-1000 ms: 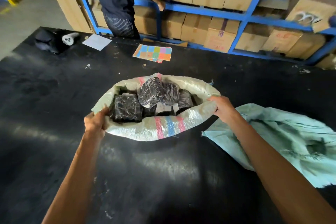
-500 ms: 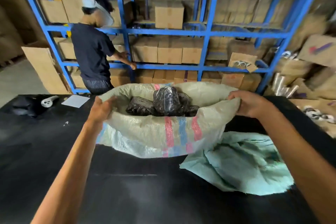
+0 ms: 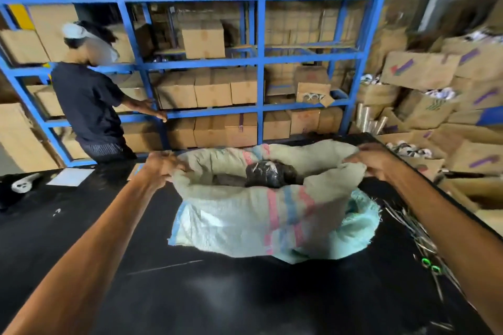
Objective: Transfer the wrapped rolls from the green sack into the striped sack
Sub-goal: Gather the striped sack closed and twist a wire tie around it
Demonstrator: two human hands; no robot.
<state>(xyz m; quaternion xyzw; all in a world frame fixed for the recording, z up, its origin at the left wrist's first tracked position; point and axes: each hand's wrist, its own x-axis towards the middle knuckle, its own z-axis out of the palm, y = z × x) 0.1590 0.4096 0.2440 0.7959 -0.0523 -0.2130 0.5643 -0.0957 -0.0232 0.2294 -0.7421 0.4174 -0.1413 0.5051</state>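
The striped sack [image 3: 245, 220], whitish with pink and blue stripes, stands with its mouth open in the middle of the black table [image 3: 81, 239]. Dark wrapped rolls [image 3: 262, 174] show inside its mouth. My left hand [image 3: 160, 166] grips the sack's rim on the left. On the right side of the rim, my right hand [image 3: 373, 160] holds the cloth. The green sack [image 3: 359, 223] lies crumpled behind and to the right of the striped sack, mostly hidden by it.
A person in a dark shirt [image 3: 89, 106] stands at the blue shelving [image 3: 261, 62] full of cardboard boxes beyond the table. A white paper [image 3: 69, 177] and a tape dispenser [image 3: 23, 183] lie far left. Loose boxes [image 3: 435, 106] pile up right.
Both hands have lifted the striped sack's rim upward, so the sack now stands taller and partly covers the green sack. The camera has tilted up toward the shelving.
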